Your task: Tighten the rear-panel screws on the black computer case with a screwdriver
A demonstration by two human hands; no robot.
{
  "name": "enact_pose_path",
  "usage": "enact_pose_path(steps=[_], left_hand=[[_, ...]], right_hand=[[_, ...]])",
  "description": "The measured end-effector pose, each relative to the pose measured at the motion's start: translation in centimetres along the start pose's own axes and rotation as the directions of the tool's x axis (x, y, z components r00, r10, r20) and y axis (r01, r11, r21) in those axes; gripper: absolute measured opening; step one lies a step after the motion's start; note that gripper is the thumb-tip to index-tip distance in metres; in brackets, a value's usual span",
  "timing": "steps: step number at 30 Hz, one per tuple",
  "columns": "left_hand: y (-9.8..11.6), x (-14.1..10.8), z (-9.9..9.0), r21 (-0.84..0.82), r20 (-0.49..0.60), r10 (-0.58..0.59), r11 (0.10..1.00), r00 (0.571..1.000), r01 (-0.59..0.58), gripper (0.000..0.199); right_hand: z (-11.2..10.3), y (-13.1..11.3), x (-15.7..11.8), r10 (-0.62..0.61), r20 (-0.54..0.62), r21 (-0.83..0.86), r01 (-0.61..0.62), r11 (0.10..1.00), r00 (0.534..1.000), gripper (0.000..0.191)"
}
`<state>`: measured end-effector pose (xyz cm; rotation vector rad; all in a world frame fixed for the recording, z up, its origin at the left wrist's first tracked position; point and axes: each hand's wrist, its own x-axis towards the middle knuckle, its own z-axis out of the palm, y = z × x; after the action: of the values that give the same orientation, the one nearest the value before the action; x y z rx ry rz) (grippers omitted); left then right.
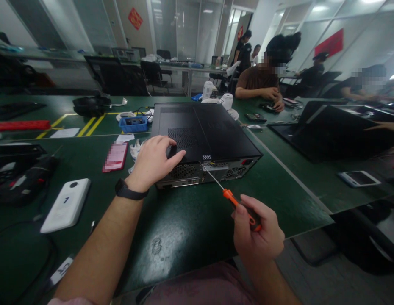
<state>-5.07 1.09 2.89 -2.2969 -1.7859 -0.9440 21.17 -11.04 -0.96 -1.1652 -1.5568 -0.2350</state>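
Note:
A black computer case (222, 131) lies flat on the green table, its rear panel with ports and a fan grille facing me. My left hand (155, 159) rests on the near left of its top, thumb and fingers apart. In my right hand (259, 228) is a screwdriver (231, 197) with an orange and black handle, the fingers wrapped round it. Its thin shaft slants up to the left, and the tip meets the upper edge of the rear panel near the middle. Whether a screw sits under the tip is too small to tell.
Left of the case are a blue tray (133, 124) of small parts, a pink-edged card (116, 156) and a white power bank (66, 205). A phone (359, 178) and large black panels (330, 131) lie to the right. Across the table a person (259, 82) handles a small part.

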Motion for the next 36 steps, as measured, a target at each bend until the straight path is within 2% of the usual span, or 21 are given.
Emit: enact_pose_path(steps=[4, 9, 13, 17, 24, 28, 32, 36], left_hand=[[-0.3, 0.1, 0.2, 0.007, 0.006, 0.003, 1.000, 1.000, -0.003, 0.041], [-0.3, 0.1, 0.2, 0.009, -0.011, 0.008, 1.000, 1.000, -0.007, 0.040], [-0.2, 0.0, 0.2, 0.013, -0.020, 0.022, 1.000, 1.000, -0.022, 0.039], [-0.3, 0.1, 0.2, 0.002, -0.024, 0.045, 0.999, 0.999, -0.045, 0.039], [0.2, -0.1, -0.5, 0.003, 0.015, 0.086, 0.996, 0.996, -0.086, 0.031], [1.3, -0.4, -1.1, -0.042, 0.020, 0.153, 0.987, 0.988, -0.152, 0.023], [2.2, -0.6, -0.5, -0.077, 0.041, 0.277, 0.959, 0.960, -0.273, 0.017], [2.9, -0.8, 0.7, -0.069, 0.030, 0.339, 0.939, 0.940, -0.337, 0.017]], right_hand=[[-0.1, 0.0, -0.1, 0.005, 0.091, 0.014, -0.006, 1.000, 0.996, 0.014], [-0.1, -0.7, 0.0, -0.005, 0.068, -0.037, 0.008, 0.999, 0.998, 0.018], [-0.1, -0.5, -0.4, 0.050, 0.075, -0.037, -0.047, 0.998, 0.996, 0.013], [-0.2, -0.1, -0.9, 0.128, 0.117, -0.002, -0.129, 0.992, 0.985, 0.018], [-0.1, -0.5, -0.3, -0.025, 0.092, 0.081, 0.017, 0.997, 0.995, 0.023], [0.0, 0.0, -0.4, 0.023, 0.085, 0.096, -0.031, 0.995, 0.996, 0.017], [-0.2, 0.2, -0.5, 0.102, 0.113, 0.100, -0.114, 0.989, 0.988, 0.015], [-0.3, -0.2, -0.2, 0.046, 0.125, 0.110, -0.060, 0.992, 0.991, 0.019]])
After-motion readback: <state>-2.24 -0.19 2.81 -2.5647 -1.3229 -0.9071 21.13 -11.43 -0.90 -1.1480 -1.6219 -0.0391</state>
